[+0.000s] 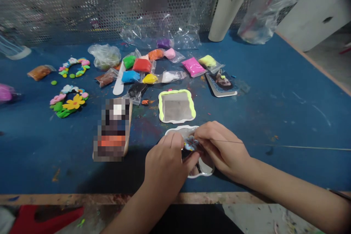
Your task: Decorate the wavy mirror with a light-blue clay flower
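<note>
A white scalloped-edge mirror lies near the table's front edge, partly covered by both hands. Above its glass is a small light-blue flower piece with yellow bits below it. My left hand is closed at the flower's left side, thumb and fingers bent around it. From the right, my right hand has its fingertips pressed together at the flower's edge. What exactly each set of fingertips pinches is hidden. Just beyond sits a second mirror with a wavy yellow-green border on part of its white frame.
Bagged coloured clay, including a red packet, lies mid-table. A blurred phone is left of my hands. Two decorated rings, one with a yellow flower, lie farther left. A card-like case, a tall tumbler and a plastic-wrapped cup stand beyond.
</note>
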`<action>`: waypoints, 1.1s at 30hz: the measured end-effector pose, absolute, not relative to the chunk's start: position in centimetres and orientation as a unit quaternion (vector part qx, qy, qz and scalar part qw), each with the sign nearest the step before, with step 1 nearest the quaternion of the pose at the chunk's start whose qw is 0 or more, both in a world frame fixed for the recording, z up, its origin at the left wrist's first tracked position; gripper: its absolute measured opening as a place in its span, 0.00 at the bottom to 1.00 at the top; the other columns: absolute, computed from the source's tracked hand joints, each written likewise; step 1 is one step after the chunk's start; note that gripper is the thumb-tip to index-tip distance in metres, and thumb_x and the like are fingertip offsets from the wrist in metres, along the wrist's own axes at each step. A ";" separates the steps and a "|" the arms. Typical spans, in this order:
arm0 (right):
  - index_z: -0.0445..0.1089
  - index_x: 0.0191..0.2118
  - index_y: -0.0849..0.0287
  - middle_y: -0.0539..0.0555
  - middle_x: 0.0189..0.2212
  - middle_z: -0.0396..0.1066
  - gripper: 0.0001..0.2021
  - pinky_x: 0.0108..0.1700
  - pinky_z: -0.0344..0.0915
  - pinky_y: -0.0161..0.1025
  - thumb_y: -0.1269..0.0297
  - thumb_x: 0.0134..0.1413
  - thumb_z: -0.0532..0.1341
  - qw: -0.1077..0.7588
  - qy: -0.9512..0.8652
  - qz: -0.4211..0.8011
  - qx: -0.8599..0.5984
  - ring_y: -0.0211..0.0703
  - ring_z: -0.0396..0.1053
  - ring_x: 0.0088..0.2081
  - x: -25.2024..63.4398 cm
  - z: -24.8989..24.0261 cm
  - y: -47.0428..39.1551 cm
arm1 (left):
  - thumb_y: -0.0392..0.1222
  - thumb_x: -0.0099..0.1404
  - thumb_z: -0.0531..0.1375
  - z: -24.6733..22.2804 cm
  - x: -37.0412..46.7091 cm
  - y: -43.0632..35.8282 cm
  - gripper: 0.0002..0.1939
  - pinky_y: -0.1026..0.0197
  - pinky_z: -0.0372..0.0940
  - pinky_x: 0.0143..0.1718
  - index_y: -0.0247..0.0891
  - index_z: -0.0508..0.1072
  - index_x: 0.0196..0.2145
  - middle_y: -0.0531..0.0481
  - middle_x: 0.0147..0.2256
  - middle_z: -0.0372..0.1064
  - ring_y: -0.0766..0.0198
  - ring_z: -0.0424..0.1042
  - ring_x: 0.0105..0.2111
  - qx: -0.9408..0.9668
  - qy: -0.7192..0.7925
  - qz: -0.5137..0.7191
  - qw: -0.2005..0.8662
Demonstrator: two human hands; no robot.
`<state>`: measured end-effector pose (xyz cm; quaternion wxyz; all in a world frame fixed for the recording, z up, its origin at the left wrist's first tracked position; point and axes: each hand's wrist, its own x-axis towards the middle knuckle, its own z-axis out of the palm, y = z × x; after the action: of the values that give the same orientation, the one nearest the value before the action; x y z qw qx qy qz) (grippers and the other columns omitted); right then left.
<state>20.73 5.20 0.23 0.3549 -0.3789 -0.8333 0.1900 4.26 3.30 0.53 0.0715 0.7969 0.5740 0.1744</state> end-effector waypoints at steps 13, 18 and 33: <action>0.63 0.35 0.57 0.49 0.29 0.65 0.08 0.35 0.61 0.35 0.73 0.64 0.50 0.433 -0.702 0.250 -0.508 0.36 0.64 0.31 21.3 1.7 5.2 | 0.42 0.55 0.66 0.2 3.3 3.2 0.14 0.62 0.64 0.24 0.36 0.66 0.35 0.49 0.29 0.72 0.61 0.72 0.25 0.792 0.546 0.249 0.111; 0.63 0.30 0.55 0.47 0.25 0.62 0.12 0.33 0.58 0.35 0.64 0.66 0.50 0.397 -0.627 0.317 -0.591 0.36 0.62 0.29 23.3 3.3 5.3 | 0.42 0.54 0.68 0.4 3.0 3.4 0.24 0.55 0.71 0.32 0.35 0.66 0.46 0.42 0.40 0.75 0.54 0.76 0.35 0.793 0.540 0.236 0.156; 0.61 0.28 0.55 0.45 0.25 0.62 0.14 0.35 0.54 0.36 0.58 0.65 0.49 0.341 -0.593 0.398 -0.612 0.35 0.60 0.29 24.2 2.0 5.1 | 0.41 0.57 0.67 0.3 2.9 3.4 0.21 0.56 0.70 0.27 0.38 0.71 0.47 0.47 0.33 0.72 0.56 0.74 0.30 0.833 0.500 0.215 0.099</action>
<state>24.23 5.06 2.03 0.3406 -0.6119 -0.5927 0.3979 2.88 3.45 0.30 0.0995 0.8327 0.5004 0.2151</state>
